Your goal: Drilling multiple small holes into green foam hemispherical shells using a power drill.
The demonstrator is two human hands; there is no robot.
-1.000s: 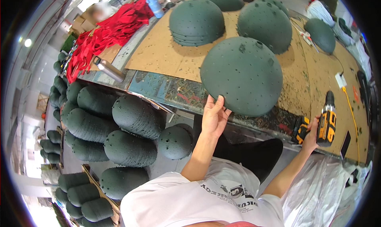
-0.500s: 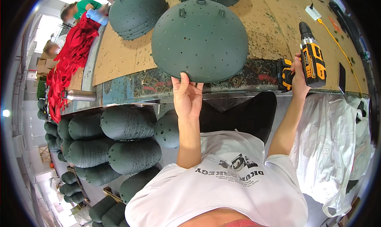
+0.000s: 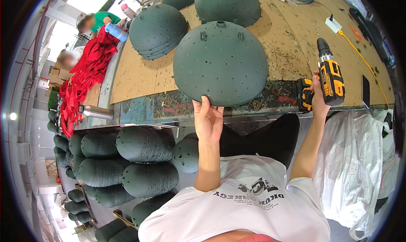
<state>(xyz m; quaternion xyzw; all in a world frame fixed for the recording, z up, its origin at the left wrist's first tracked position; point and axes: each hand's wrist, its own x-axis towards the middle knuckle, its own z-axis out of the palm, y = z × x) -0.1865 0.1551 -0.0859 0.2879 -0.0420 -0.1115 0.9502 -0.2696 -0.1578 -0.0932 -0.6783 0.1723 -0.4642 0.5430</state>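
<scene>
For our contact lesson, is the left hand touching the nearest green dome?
Touching: in the head view, the left hand holds the nearest green dome by its rim, thumb over it.

Brown board (image 3: 133,83) covers most of the bench (image 3: 137,112), leaving a dark, stained strip along the near edge. Stacked domes (image 3: 156,32) stand toward the far edge, red cloth (image 3: 86,77) lies heaped along the left, and a yellow cord (image 3: 360,48) and black slab (image 3: 366,91) lie by the right.
</scene>
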